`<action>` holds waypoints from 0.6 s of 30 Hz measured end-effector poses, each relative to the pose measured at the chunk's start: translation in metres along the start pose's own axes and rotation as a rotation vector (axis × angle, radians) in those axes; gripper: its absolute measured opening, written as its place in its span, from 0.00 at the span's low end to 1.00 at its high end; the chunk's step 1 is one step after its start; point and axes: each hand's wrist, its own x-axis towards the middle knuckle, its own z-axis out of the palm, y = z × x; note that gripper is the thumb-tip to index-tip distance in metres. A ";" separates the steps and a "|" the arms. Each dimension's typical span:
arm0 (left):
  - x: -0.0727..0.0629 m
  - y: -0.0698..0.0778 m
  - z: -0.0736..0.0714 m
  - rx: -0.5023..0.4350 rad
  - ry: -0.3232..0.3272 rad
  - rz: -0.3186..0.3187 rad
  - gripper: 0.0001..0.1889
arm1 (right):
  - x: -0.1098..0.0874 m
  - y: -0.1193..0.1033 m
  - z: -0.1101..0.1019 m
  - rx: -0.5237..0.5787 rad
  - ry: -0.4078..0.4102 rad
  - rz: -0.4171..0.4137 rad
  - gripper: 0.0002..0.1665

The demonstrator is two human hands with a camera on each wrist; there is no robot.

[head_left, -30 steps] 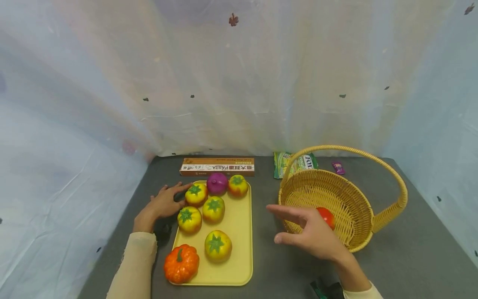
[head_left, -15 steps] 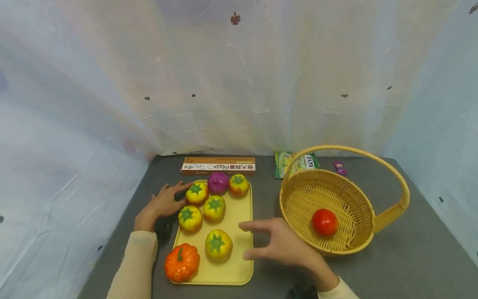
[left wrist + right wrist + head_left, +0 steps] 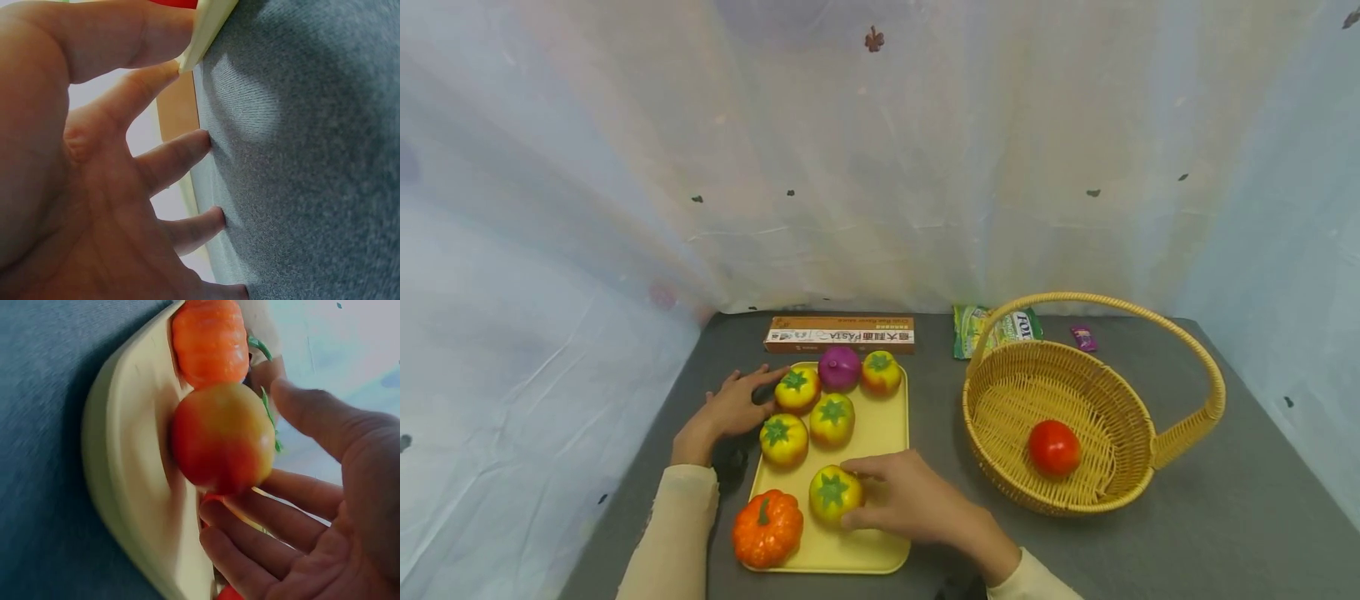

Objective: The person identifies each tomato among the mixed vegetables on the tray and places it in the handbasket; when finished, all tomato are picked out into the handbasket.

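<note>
My right hand (image 3: pixel 910 500) reaches in from the right around a yellow-and-red tomato (image 3: pixel 833 497) with a green star-shaped top. In the right wrist view, the fingers (image 3: pixel 250 550) extend along one side of this tomato while the thumb stands near its leafy top. It sits on a pale yellow tray (image 3: pixel 880 550), beside an orange pumpkin (image 3: pixel 767 529). At the tray's far left corner, my left hand (image 3: pixel 730 408) rests with fingers spread. Its thumb and index finger are at the tray's rim (image 3: pixel 209 28) in the left wrist view; the other fingertips touch the grey tabletop.
Several similar tomatoes (image 3: pixel 832 419) and a purple onion (image 3: pixel 839 368) fill the tray's far half. A handled wicker basket (image 3: pixel 1120 400) on the right holds a red tomato (image 3: pixel 1054 447). Behind lie a pasta box (image 3: pixel 839 333), a green packet (image 3: pixel 992 329) and a small purple packet (image 3: pixel 1083 337).
My right hand has moved left from over the basket to the nearest yellow-and-red tomato, uncovering the red tomato in the basket. That yellow-and-red tomato has shifted slightly left. My left hand has stayed put.
</note>
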 end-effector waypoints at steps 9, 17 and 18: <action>-0.001 0.001 0.001 -0.014 0.009 0.011 0.35 | 0.013 -0.007 0.010 -0.001 -0.005 -0.081 0.29; -0.001 -0.001 0.000 -0.020 0.010 0.008 0.35 | 0.005 -0.002 0.002 -0.002 -0.014 -0.115 0.32; -0.001 -0.001 0.000 -0.021 0.010 0.008 0.35 | 0.002 -0.002 -0.003 0.022 -0.016 -0.102 0.32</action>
